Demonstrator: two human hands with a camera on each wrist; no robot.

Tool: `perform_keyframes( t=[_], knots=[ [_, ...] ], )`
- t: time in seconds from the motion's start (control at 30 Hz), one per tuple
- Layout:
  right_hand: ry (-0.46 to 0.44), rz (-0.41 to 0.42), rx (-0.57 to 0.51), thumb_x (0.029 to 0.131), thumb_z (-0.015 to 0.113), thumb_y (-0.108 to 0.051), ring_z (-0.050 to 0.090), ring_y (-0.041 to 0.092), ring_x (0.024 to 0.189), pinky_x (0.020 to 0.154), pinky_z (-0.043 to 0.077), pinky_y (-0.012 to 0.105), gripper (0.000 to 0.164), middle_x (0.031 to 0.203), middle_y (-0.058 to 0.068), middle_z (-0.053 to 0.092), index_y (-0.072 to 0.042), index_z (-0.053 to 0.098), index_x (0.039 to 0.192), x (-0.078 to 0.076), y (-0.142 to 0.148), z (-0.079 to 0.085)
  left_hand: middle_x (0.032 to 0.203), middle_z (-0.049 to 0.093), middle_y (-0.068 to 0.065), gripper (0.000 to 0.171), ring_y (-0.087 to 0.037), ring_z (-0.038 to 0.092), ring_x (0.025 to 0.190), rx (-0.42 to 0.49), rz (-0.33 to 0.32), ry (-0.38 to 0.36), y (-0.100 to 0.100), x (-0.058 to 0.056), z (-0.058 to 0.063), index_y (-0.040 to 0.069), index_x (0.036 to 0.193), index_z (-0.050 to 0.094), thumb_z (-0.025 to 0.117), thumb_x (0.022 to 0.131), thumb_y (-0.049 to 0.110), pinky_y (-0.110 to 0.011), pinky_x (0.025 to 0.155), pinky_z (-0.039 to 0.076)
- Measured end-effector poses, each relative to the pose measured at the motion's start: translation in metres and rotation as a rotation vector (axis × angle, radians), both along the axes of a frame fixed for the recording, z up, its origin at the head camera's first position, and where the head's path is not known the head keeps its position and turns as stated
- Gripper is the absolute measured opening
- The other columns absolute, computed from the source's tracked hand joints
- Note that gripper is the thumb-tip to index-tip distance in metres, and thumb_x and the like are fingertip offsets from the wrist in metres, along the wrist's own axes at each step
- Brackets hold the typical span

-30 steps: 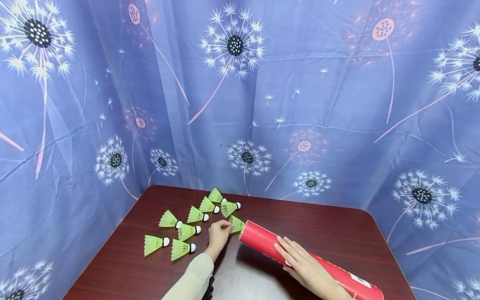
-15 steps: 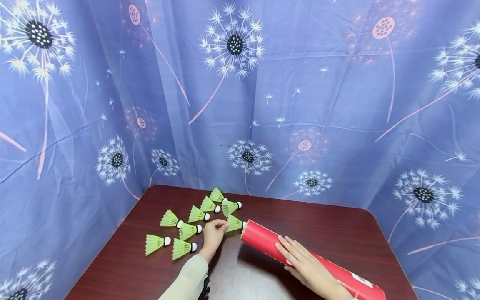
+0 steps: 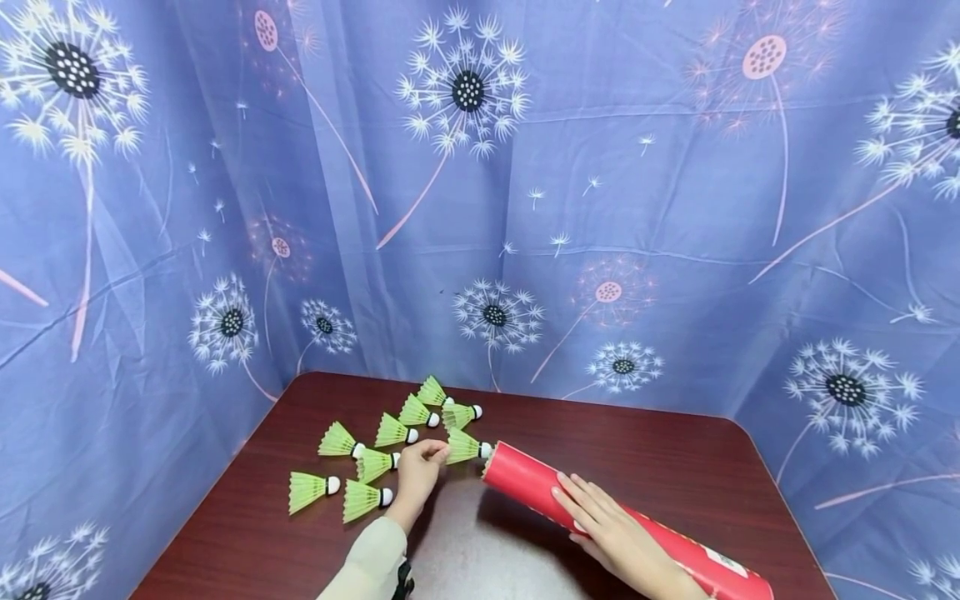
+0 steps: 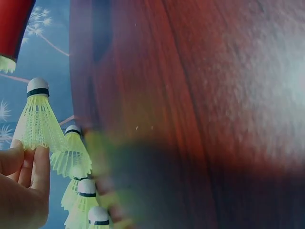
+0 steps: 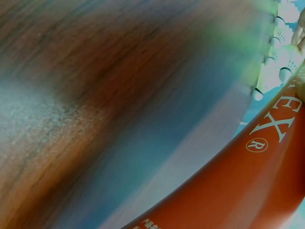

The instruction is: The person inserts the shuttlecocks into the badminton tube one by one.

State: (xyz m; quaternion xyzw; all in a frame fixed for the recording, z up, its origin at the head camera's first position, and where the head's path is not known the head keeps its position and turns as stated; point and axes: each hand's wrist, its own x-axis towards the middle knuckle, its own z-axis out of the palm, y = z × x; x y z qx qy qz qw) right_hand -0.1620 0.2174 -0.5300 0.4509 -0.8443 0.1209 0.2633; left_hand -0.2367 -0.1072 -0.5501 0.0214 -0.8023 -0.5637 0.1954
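Observation:
My left hand (image 3: 420,475) pinches the rim of a yellow-green shuttlecock (image 3: 462,447) between thumb and fingers. The shuttlecock's white cork points right, just outside the mouth of a long red shuttlecock tube (image 3: 525,475). In the left wrist view, a gap separates that shuttlecock (image 4: 40,121) from the tube (image 4: 8,28), where another yellow-green skirt edge (image 4: 7,63) shows inside the mouth. My right hand (image 3: 607,529) holds the slanting tube from above, fingers across its upper side. White lettering marks the tube (image 5: 267,143) in the right wrist view.
Several loose shuttlecocks (image 3: 365,498) lie on the dark red-brown table (image 3: 637,442), left of and behind my left hand. A blue dandelion-print curtain (image 3: 562,192) stands behind and along both sides of the table.
My left hand has moved left, drawing the shuttlecock away from the tube; its cork, hidden inside the mouth a second ago, now shows outside. The right hand and tube have hardly moved.

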Motion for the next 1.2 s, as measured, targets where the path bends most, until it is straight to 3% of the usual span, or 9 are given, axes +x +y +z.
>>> perform_keyframes(
  t=[0.23,0.53,0.93,1.2],
  knots=[
    [0.009,0.006,0.017,0.103,0.034,-0.042,0.046,0.034,0.128,0.115,0.016,0.027,0.055,0.146,0.016,0.043,-0.006,0.045,0.142,-0.001,0.002,0.000,0.075,0.070,-0.013,0.005,-0.014,0.060,0.064,0.044,-0.023,-0.022,-0.007,0.003,0.010,-0.004,0.083,0.072,0.074,0.080,-0.001,-0.020,0.058,0.048],
    [0.024,0.003,0.029,0.104,0.030,-0.042,0.046,0.035,0.127,0.115,0.015,0.027,0.056,0.144,0.019,0.044,-0.004,0.046,0.142,-0.004,0.001,0.001,0.077,0.070,-0.013,0.005,-0.009,0.060,0.064,0.089,-0.028,-0.013,-0.015,0.010,0.025,-0.004,0.083,0.072,0.073,0.081,0.000,-0.020,0.059,0.051],
    [0.025,0.017,-0.009,0.103,0.031,-0.044,0.046,0.035,0.128,0.115,0.015,0.026,0.057,0.147,0.015,0.043,-0.005,0.047,0.141,-0.007,0.002,0.001,0.074,0.070,-0.010,0.005,-0.006,0.058,0.065,0.001,-0.102,0.070,-0.017,0.022,0.040,-0.001,0.082,0.073,0.075,0.080,0.003,-0.019,0.060,0.048],
    [0.024,0.010,0.004,0.103,0.031,-0.044,0.045,0.033,0.129,0.115,0.015,0.026,0.056,0.146,0.016,0.042,-0.006,0.046,0.142,-0.006,-0.001,-0.001,0.073,0.070,-0.007,0.007,-0.004,0.056,0.064,-0.045,-0.138,0.092,-0.013,0.029,0.043,-0.001,0.080,0.072,0.076,0.080,0.005,-0.019,0.058,0.047]
  ],
)
